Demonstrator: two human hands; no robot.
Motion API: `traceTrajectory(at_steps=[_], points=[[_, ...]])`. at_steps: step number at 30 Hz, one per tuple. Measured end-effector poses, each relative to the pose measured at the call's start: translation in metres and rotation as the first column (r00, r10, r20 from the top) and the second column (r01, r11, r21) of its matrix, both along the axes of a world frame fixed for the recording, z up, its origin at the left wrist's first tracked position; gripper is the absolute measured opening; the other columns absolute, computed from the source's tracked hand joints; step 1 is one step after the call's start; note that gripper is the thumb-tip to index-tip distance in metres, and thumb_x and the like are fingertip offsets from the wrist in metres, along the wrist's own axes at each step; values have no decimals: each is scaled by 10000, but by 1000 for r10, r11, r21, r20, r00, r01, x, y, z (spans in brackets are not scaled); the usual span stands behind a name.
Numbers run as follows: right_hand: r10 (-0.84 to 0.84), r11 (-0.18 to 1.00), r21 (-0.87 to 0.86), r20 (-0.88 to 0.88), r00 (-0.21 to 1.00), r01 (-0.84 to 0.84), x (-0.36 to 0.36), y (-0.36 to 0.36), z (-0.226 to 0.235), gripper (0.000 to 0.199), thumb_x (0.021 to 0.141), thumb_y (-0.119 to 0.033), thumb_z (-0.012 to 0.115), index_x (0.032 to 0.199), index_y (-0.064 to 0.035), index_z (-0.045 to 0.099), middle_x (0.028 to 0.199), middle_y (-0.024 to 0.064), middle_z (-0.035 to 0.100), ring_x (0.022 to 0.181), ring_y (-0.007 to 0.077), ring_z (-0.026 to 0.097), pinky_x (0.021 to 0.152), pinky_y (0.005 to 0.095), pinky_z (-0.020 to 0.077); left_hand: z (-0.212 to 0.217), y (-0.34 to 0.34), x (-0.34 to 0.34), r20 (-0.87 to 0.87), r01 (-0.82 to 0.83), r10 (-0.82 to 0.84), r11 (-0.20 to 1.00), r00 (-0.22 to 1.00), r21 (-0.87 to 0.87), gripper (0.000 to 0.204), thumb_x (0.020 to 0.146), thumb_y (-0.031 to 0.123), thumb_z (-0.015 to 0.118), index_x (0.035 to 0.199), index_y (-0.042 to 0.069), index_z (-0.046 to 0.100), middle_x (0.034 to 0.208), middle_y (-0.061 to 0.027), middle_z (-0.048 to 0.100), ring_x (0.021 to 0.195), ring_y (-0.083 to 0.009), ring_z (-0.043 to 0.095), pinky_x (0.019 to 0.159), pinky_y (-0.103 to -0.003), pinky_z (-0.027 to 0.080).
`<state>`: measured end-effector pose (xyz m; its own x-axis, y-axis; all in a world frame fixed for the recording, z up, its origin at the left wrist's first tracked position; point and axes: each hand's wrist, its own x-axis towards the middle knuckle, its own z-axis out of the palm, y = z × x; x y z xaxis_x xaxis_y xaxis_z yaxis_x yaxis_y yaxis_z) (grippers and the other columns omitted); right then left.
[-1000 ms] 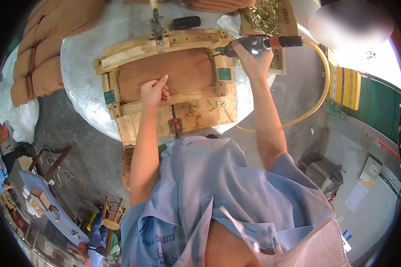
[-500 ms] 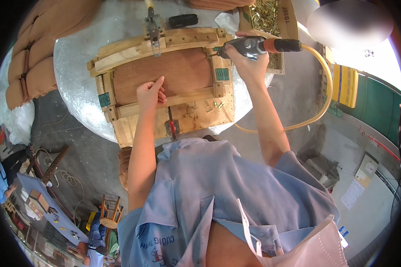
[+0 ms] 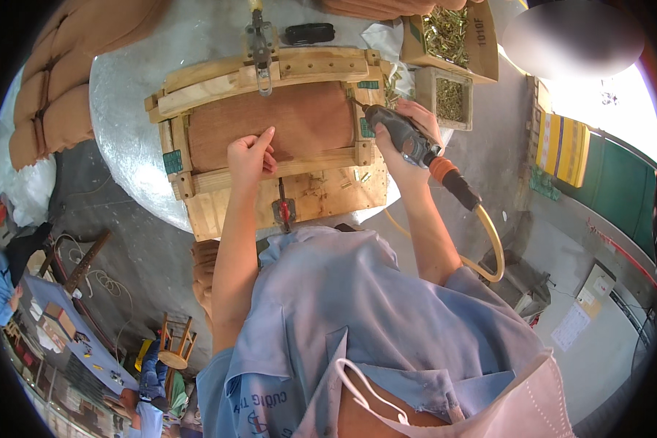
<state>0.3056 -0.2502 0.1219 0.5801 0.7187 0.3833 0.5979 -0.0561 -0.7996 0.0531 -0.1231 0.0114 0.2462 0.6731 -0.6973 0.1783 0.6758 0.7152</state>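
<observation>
A wooden frame (image 3: 219, 84) holding a curved brown panel (image 3: 299, 117) lies on a round grey table (image 3: 124, 95). My left hand (image 3: 250, 157) presses on the panel's near edge, fingers together, one pointing forward. My right hand (image 3: 405, 142) grips a dark air-powered screwdriver (image 3: 398, 135) with an orange collar; its tip touches the frame's right side. A yellow hose (image 3: 489, 233) runs from the tool behind my arm. Two metal clamps hold the frame: one at the far rail (image 3: 259, 44), one at the near board (image 3: 283, 208).
Two open boxes of brass-coloured screws (image 3: 449, 40) stand at the table's far right. A black object (image 3: 310, 33) lies beyond the frame. Stacked brown cushions (image 3: 58, 95) sit at the left. Stools, cables and other people are on the floor below left.
My right hand has swung the tool from pointing sideways at the far corner down to the frame's right side. The view shifted; my left hand stays on the panel.
</observation>
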Motion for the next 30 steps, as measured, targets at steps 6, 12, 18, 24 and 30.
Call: traceTrajectory(at_steps=[6, 12, 18, 24, 30], points=[[-1, 1000, -12, -38, 999, 0, 3, -1, -2, 436, 761, -2, 863, 1153, 25, 675, 1224, 186, 715, 1107, 242, 722, 1008, 377, 588, -3, 0, 0, -17, 29, -28, 1000, 999, 10, 475, 953, 401, 847, 728, 38, 640, 538, -67, 624, 422, -153, 620, 396, -264, 472], [37, 999, -31, -52, 998, -39, 9, 17, -4, 426, 767, -13, 877, 1144, 21, 681, 1229, 181, 716, 1119, 234, 721, 1012, 375, 587, -3, 1, -1, -10, 12, -11, 1000, 1000, 5, 478, 953, 402, 847, 726, 37, 638, 542, -63, 626, 426, -145, 623, 397, -262, 478], [24, 993, -110, -83, 996, -34, -4, 16, -6, 377, 804, -12, 861, 1143, -3, 694, 1176, 154, 748, 1088, 206, 750, 982, 346, 602, 0, -1, 0, 8, 6, -6, 1000, 1000, 1, 481, 948, 390, 854, 718, 33, 627, 536, -68, 620, 410, -146, 608, 395, -266, 479], [-28, 994, -113, -201, 979, 5, 7, 5, 0, 470, 809, 2, 847, 1243, 15, 667, 1173, 144, 760, 1077, 213, 751, 986, 343, 586, -1, -1, -2, 5, 27, -27, 1000, 1000, 14, 473, 965, 347, 839, 693, 26, 623, 545, -67, 620, 422, -150, 618, 387, -277, 476], [-30, 1000, -1, -210, 977, 31, 24, -6, 2, 428, 820, -1, 841, 1213, 17, 672, 1131, 120, 745, 1013, 184, 740, 936, 322, 588, 2, -1, 3, -35, 0, -1, 1000, 999, -7, 480, 953, 390, 850, 719, 33, 633, 538, -79, 622, 413, -162, 615, 385, -281, 469]])
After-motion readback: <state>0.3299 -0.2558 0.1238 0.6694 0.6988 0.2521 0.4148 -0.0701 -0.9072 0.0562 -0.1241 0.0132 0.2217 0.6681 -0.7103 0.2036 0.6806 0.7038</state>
